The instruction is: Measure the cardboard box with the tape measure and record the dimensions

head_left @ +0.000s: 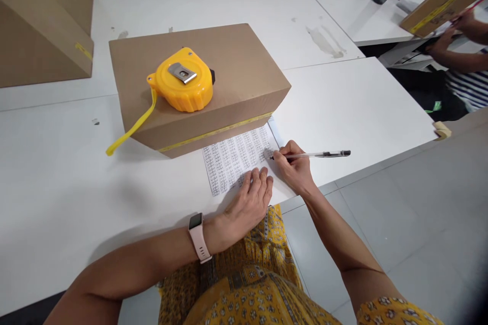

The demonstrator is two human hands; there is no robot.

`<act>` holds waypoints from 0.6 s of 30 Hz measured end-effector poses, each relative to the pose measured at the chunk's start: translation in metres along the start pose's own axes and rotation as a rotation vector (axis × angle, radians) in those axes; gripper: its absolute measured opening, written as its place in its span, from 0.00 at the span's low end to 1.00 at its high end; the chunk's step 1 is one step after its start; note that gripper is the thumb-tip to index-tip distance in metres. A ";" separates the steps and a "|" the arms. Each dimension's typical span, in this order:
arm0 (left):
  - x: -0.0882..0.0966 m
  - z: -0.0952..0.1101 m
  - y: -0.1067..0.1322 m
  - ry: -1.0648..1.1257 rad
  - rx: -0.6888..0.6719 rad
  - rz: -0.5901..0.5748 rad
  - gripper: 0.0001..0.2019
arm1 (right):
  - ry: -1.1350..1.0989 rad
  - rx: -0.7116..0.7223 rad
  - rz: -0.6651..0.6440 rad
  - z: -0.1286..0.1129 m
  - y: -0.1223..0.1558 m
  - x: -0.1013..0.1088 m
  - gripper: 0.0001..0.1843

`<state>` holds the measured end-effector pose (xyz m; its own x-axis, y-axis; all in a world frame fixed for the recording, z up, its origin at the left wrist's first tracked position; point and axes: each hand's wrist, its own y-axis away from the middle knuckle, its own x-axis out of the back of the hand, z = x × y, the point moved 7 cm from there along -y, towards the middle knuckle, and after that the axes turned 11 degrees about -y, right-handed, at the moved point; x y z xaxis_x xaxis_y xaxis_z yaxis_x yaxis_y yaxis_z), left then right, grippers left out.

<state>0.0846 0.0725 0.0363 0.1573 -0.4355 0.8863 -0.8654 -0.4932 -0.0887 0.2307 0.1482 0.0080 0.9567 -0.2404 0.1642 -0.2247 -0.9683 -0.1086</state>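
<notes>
Pinched in the fingers of my right hand (294,165) is a slim pen (324,154) with a clear barrel, its tip down at the right part of a sheet of paper (238,160). Columns of small dark handwriting fill much of that sheet. My left hand (249,203) lies flat across the sheet's lower edge, fingers stretched out and holding nothing. Beyond the paper stands a brown cardboard box (236,66) with yellow tape along its front, hiding the sheet's far end. On top of the box rests a yellow tape measure (185,81) with a metal clip and a yellow wrist strap.
A larger cardboard box (41,25) stands at the far left of the white table (57,162). At the upper right, another person's hands (453,35) are near a taped box (438,7). The table's front edge runs close to my body.
</notes>
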 end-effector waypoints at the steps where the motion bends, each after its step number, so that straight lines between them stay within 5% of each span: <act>1: 0.000 0.000 0.000 0.010 0.003 -0.002 0.26 | 0.000 0.000 -0.001 0.000 0.000 0.000 0.16; 18: 0.001 0.000 0.000 -0.006 -0.003 0.001 0.25 | 0.011 0.012 0.009 0.002 0.000 0.002 0.16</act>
<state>0.0847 0.0723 0.0374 0.1595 -0.4403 0.8836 -0.8671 -0.4903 -0.0878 0.2325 0.1479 0.0063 0.9527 -0.2494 0.1738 -0.2306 -0.9654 -0.1215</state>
